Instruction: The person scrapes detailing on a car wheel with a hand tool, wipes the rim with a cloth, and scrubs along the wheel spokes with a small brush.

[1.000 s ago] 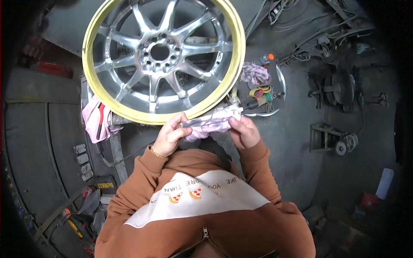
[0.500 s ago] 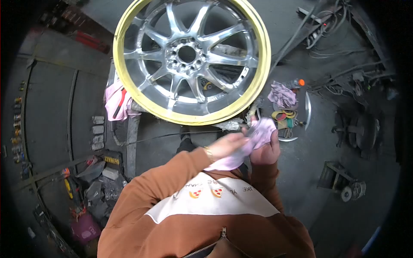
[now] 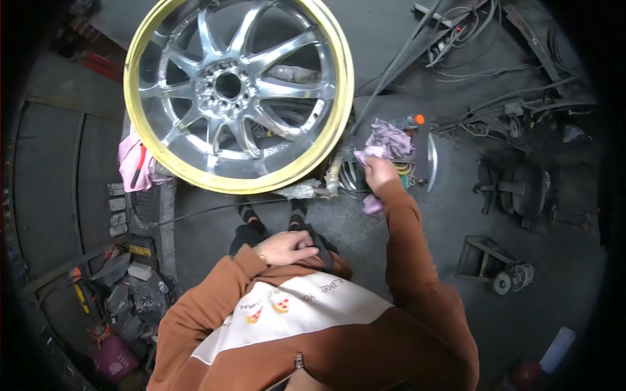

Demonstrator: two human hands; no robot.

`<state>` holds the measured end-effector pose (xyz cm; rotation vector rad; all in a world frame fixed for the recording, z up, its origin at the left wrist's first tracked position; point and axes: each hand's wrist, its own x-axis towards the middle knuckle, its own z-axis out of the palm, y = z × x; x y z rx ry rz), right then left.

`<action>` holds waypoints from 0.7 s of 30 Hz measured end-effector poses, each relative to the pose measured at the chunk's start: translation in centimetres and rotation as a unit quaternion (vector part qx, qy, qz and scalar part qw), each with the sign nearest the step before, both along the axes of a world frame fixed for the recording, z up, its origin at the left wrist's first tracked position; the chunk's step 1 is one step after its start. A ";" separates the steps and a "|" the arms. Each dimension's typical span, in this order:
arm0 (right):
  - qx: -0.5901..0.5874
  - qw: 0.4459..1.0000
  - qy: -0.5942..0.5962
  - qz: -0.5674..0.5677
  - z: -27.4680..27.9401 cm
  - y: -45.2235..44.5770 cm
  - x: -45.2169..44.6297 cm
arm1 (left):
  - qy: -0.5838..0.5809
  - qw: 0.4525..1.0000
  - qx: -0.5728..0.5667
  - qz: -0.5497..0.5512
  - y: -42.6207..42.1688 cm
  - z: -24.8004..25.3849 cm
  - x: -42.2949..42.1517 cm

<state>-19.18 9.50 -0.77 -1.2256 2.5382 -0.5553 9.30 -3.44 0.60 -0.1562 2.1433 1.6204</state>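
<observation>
My right hand (image 3: 379,173) is closed on a pink cloth (image 3: 372,205), with part of it hanging below the fist and part showing above. It reaches over a small stand, against a second crumpled, stained rag (image 3: 390,138) lying there. Beside that rag lies a bottle with an orange cap (image 3: 419,120), and tape rolls (image 3: 405,169) are partly hidden behind my hand. My left hand (image 3: 290,248) rests in front of my waist, holding nothing, its fingers loosely extended. Ahead of me a polished multi-spoke wheel rim (image 3: 255,117) with a yellow-covered edge lies face up.
Another pink cloth (image 3: 132,159) with a red-handled tool (image 3: 139,166) sits left of the rim. Cables (image 3: 479,72) run across the upper right. A wheeled metal frame with a motor (image 3: 495,264) stands on the right floor. Bags and a DeWalt case (image 3: 140,250) lie at lower left.
My right hand has carried the pink cloth forward to the stand. My left hand has let go of the cloth and drawn back to my waist. The view has shifted right.
</observation>
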 end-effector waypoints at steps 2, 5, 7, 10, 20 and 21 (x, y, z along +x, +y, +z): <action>0.104 0.994 -0.012 0.030 -1.1 -1.8 -2.3 | -0.045 0.998 0.021 0.050 -0.7 1.1 1.1; 0.225 0.969 -0.008 0.104 -1.3 -4.3 -4.4 | -0.045 0.993 0.025 0.107 -0.9 0.4 3.3; 0.351 0.921 -0.026 0.168 -1.5 -6.2 -4.8 | -0.051 0.983 0.028 0.176 -1.0 0.4 4.3; 0.404 0.897 0.011 0.179 -3.6 -7.7 -4.7 | -0.085 0.972 0.038 0.217 -1.5 1.2 5.3; 0.355 0.926 -0.051 0.120 -1.5 -6.7 -3.2 | -0.041 0.956 0.007 0.289 -3.5 2.7 6.6; 0.314 0.937 -0.014 0.152 -1.5 -5.9 -3.3 | -0.030 0.952 0.014 0.304 -4.0 2.8 6.6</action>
